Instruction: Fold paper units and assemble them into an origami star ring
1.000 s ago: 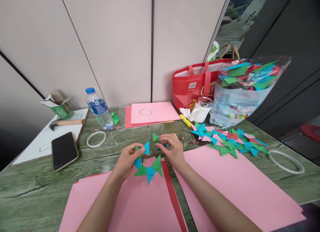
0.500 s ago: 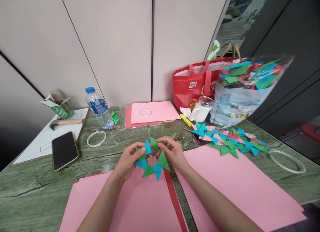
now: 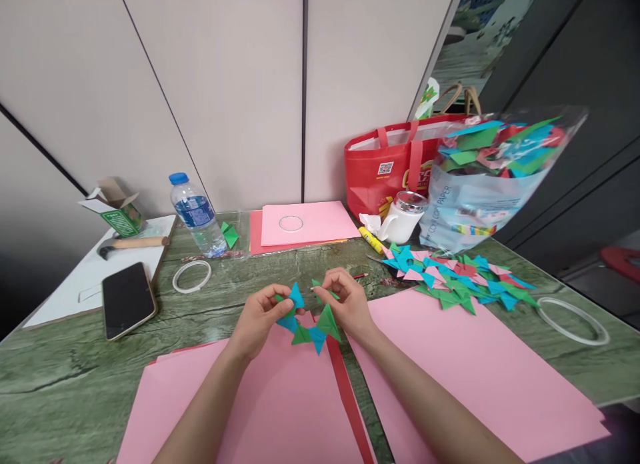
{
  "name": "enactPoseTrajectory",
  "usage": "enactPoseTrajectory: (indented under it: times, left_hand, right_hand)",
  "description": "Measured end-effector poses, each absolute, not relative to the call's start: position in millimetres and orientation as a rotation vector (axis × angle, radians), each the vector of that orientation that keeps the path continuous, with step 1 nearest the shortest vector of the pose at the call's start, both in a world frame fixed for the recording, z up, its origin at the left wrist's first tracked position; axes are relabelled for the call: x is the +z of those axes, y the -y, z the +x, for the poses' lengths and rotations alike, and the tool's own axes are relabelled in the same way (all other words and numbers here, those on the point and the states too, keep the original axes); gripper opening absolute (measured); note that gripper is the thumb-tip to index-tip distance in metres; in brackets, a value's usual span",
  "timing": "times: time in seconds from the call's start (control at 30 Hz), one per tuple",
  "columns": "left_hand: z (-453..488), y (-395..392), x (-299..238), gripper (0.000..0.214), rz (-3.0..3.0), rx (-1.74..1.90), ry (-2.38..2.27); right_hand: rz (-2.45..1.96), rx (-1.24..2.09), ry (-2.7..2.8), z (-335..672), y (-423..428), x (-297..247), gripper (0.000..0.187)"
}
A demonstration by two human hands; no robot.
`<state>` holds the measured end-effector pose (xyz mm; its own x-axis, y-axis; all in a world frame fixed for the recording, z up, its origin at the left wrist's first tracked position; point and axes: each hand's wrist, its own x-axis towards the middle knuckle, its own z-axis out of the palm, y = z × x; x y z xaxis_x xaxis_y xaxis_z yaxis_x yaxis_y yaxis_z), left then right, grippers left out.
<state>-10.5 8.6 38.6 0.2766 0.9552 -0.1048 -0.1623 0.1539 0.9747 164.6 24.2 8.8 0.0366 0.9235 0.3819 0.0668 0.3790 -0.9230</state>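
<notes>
A partial ring of folded green and blue paper points (image 3: pixel 317 339) hangs between my hands, over the pink sheets. My left hand (image 3: pixel 261 319) pinches its left end by a blue point, thumb on top. In the fingers of my right hand (image 3: pixel 349 305) is a green folded paper piece (image 3: pixel 319 287), seen nearly edge-on. The ring's right green point lies just under my right fingers; whether they touch it I cannot tell. Pink paper stacks (image 3: pixel 270 404) lie beneath both forearms.
Finished paper stars (image 3: pixel 460 277) lie in a pile to the right, before a clear bag of folded pieces (image 3: pixel 480 184). A white mug (image 3: pixel 403 219), glue stick (image 3: pixel 371 240), water bottle (image 3: pixel 197 214), phone (image 3: pixel 129 301), hammer (image 3: pixel 133 245) and white rings (image 3: pixel 192 277) stand around.
My right hand has drawn slightly away from my left, and the green piece in it has turned from flat to nearly edge-on. The ring has shifted a little to the right.
</notes>
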Motion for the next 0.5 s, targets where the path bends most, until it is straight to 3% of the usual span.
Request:
enactPoseTrajectory:
  times: [0.3, 0.5]
  left_hand:
    - [-9, -8, 43, 0.016, 1.282, 1.119, -1.114]
    - [-8, -8, 38, 0.013, 1.433, 1.206, -1.194]
  right_hand:
    - [-0.891, 0.849, 1.257, 171, -19, 24, 0.005]
    - [-0.863, 0.768, 1.187, 172, -14, 27, 0.020]
